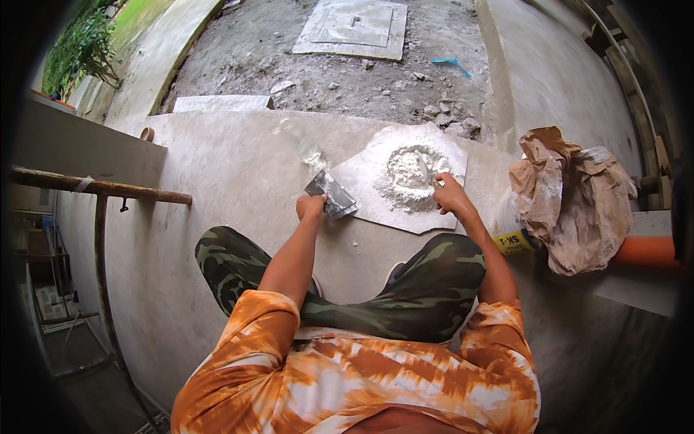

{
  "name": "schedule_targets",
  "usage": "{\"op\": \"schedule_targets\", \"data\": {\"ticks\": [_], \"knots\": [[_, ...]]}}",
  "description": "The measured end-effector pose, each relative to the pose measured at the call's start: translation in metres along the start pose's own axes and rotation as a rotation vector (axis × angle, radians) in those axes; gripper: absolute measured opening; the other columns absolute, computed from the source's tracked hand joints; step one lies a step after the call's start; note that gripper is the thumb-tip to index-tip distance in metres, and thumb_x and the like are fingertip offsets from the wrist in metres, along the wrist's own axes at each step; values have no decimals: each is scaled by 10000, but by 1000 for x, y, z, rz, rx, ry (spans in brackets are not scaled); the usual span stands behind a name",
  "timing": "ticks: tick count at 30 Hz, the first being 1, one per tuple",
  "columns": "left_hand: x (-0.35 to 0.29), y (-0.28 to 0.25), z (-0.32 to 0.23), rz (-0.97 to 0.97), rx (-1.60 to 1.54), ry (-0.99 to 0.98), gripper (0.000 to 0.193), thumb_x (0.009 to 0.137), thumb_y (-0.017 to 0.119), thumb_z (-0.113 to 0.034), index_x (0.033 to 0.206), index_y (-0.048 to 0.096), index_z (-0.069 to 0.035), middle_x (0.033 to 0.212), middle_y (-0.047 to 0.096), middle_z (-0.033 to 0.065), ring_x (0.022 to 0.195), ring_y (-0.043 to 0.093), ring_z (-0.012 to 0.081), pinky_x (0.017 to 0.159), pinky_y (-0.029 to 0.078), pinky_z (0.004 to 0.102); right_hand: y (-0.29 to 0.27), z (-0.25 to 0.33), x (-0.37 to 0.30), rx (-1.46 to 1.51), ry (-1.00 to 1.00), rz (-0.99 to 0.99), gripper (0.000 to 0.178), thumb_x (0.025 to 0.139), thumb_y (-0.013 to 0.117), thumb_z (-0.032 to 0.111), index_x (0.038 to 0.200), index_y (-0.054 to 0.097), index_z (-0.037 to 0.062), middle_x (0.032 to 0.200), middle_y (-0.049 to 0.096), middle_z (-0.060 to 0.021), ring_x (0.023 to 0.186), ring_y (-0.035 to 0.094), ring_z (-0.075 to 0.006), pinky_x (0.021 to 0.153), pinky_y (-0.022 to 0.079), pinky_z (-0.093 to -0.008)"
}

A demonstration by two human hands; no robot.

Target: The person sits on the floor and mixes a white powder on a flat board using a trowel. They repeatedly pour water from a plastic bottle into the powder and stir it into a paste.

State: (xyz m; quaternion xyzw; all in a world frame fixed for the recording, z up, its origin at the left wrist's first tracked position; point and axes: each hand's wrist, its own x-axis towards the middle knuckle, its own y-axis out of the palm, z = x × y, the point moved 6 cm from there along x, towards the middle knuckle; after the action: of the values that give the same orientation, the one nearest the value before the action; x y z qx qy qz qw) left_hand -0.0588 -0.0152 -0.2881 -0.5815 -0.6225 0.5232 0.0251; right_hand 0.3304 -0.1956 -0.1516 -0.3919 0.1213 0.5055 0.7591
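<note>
A pale flat sheet [369, 205] lies on the concrete floor in front of my folded legs. On it is a heap of white powder [412, 175] with a hollowed middle. My right hand [452, 197] is closed round the handle of a small trowel [425, 171], whose blade dips into the powder; its exact shape is hard to make out. Left of the sheet, my left hand [311, 208] grips a dark, flat rectangular trowel [340, 199] smeared with white, close to the sheet's left edge. Just beyond it a clear plastic bottle [300, 141] lies on its side.
A crumpled brown paper sack [571, 202] sits at right, beside a white container with a yellow label [512, 242] and an orange pipe [650, 251]. Rusty metal tubing [108, 188] stands at left. Stones [448, 118] and a concrete cover [354, 29] lie beyond the floor's far edge.
</note>
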Motion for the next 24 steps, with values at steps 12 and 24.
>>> {"op": "schedule_targets", "data": {"ticks": [12, 24], "knots": [[-70, -24, -88, -86, 56, 529, 302, 828, 740, -231, 1069, 705, -51, 1017, 734, 214, 982, 703, 413, 856, 538, 488, 10, -19, -24, 375, 29, 49, 760, 887, 600, 111, 1587, 314, 34, 750, 574, -41, 521, 501, -109, 398, 366, -281], [-31, -22, -62, -153, 176, 367, 497, 802, 804, -298, 1263, 675, -163, 1118, 739, 159, 1046, 708, 339, 914, 554, 453, 13, -19, -24, 326, -34, 32, 723, 866, 576, 132, 1553, 382, 19, 688, 559, -46, 492, 508, -135, 381, 374, -304]]}}
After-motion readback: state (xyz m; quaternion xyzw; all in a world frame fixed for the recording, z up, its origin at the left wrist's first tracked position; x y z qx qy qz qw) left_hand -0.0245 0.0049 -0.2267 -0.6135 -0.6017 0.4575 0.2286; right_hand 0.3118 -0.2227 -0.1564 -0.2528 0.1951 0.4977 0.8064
